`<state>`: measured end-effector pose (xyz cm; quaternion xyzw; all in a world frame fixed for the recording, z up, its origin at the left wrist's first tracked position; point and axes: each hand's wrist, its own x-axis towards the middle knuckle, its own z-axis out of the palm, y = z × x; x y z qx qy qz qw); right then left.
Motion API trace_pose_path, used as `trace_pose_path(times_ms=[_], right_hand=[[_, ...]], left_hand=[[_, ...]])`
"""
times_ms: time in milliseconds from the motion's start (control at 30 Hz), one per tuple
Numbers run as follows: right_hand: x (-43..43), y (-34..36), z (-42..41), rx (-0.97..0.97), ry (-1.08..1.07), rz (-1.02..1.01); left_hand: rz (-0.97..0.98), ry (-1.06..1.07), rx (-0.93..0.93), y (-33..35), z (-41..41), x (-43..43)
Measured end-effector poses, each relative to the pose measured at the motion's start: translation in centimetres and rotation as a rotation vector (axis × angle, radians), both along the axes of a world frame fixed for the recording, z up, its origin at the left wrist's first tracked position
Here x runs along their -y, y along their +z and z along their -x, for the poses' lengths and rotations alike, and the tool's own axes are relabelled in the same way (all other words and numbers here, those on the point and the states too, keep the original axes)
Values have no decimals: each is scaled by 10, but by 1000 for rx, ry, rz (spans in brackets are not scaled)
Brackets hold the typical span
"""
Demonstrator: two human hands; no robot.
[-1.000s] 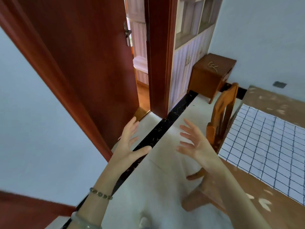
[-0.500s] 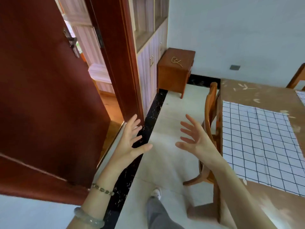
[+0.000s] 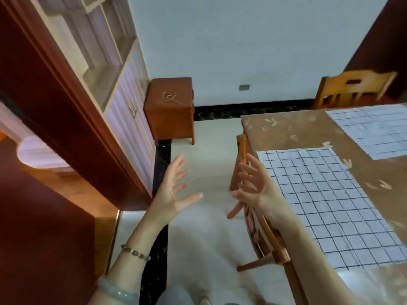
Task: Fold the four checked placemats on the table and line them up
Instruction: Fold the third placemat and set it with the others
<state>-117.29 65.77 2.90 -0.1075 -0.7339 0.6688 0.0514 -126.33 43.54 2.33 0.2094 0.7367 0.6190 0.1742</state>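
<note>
Our view swings from the door (image 3: 39, 227) to the tabletop (image 3: 286, 128): the near mat (image 3: 330, 205) and far mat (image 3: 372, 130) lie flat on it, unfolded. Our left hand (image 3: 174, 190) and right hand (image 3: 255, 188) hover short of it, fingers (image 3: 179, 164) spread, empty.

two checked placemats in view, both unfolded and flat on the table (image 3: 286, 130)
the nearer placemat (image 3: 326, 208) is white with a dark grid and lies spread along the table's left edge, faint crease lines crossing it. the farther placemat (image 3: 374, 130) looks paler with a fainter grid, sits toward the far right corner and is partly out of view. bare brown tabletop separates the two.
</note>
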Motion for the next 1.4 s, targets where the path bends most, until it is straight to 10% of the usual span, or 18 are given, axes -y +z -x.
trace_pose_path(times_ms=[667,1400], right_hand=[[-32,-6,86,84,-940,-14],[-108,-16,-37,161,-1452,8]], left_hand=[[-3,-971,61,-2,243,-201],[48,-1419,3,-14,157,-417]])
